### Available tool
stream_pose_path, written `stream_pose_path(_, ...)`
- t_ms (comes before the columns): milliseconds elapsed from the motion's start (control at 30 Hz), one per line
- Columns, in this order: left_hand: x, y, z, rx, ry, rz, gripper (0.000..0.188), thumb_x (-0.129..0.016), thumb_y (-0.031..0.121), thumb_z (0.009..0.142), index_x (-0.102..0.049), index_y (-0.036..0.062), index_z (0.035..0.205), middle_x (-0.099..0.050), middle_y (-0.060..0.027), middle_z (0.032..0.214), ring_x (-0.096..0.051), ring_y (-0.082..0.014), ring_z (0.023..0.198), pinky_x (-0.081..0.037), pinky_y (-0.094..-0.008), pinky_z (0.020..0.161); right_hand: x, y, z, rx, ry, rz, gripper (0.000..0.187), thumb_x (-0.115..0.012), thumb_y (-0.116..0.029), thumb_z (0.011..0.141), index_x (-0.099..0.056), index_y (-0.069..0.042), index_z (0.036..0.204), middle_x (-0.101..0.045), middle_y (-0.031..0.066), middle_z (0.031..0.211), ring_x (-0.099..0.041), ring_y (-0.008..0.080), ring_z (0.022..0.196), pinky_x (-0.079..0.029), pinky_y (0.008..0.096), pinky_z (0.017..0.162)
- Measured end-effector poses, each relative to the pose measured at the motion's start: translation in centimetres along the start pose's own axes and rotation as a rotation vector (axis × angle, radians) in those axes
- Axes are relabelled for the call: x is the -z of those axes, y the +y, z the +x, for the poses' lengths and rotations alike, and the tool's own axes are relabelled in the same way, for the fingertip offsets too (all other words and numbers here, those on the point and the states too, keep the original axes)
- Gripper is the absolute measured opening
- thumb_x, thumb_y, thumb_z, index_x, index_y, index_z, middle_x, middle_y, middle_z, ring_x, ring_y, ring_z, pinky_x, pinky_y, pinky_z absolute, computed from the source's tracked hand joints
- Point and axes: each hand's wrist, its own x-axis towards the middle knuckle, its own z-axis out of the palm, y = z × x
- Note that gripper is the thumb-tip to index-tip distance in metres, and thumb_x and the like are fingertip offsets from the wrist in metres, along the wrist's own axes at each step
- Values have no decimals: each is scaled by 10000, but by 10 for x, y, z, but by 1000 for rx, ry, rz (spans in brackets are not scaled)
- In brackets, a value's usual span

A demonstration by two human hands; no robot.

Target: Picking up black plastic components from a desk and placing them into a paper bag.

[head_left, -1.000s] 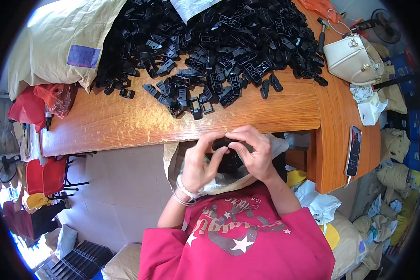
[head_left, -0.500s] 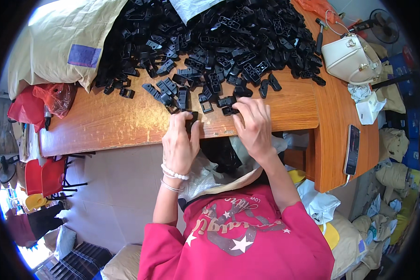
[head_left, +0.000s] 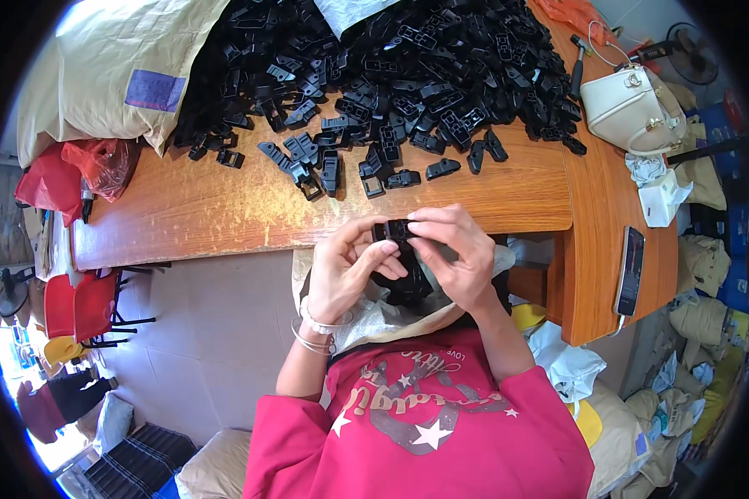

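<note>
Both my hands meet at the table's front edge, over an open sack in my lap that has black pieces inside. Between them is a small black plastic part; whether it is one piece or two pressed together I cannot tell. My left hand grips its left side, thumb and fingers bent round it. My right hand pinches its right side between thumb and fingertips. Just beyond, several loose black plastic parts lie on the wooden table, in front of a large heap of the same kind.
A full beige sack with a purple patch stands at the back left, beside a red plastic bag. On the right lie a hammer, a white handbag, a tissue pack and a phone with a cable.
My hands have come together from two spots on the table, back toward me over the sack. The black parts they were touching have left the tabletop and are now held between them.
</note>
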Motion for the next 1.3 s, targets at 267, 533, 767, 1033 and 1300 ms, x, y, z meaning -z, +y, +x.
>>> stream_pose_path(267, -11, 4, -2, -333, 22, 528, 331, -622, -37, 832, -588, -11, 1159, -670, -119, 923, -678, -146, 719, -520, -247, 654, -7, -10, -1, -251, 44, 173, 258, -665, 12, 787, -655, -7, 1044, -652, 114, 985, -620, 253, 940, -490, 320, 809)
stream_pose_path(533, 8, -7, 11, -358, 80, 623, 263, -668, 102, 846, -597, 31, 1089, -658, -110, 925, -656, -174, 723, -514, -288, 645, 11, 13, -4, -150, -256, 151, 256, -707, -43, 780, -672, -3, 1030, -647, 112, 912, -633, 226, 831, -490, 300, 749)
stream_pose_path(767, 1, -9, 50, -468, 343, 1393, 230, -649, 274, 861, -582, 57, 822, -528, -117, 814, -586, -301, 607, -453, -382, 503, -25, 27, 29, 18, 9, -459, 236, -659, -18, 772, -646, -8, 1007, -562, 102, 873, -567, 285, 819, -472, 388, 706)
stream_pose_path(1033, 15, -10, 20, -196, 332, 291, 249, -636, -30, 841, -487, 18, 1035, -542, -39, 860, -557, -89, 582, -455, -221, 483, -19, 15, 20, -73, 5, -268, 302, -612, 68, 758, -574, -26, 1043, -542, 125, 989, -590, 264, 836, -496, 337, 716)
stream_pose_path(1300, -13, 0, 10, -101, 87, -56, 304, -612, -7, 879, -498, -45, 1157, -642, -58, 897, -651, -109, 768, -525, -227, 729, -16, 1, 4, -185, 132, 328, 183, -660, 74, 781, -647, 11, 952, -649, 123, 1004, -632, 168, 904, -511, 256, 763)
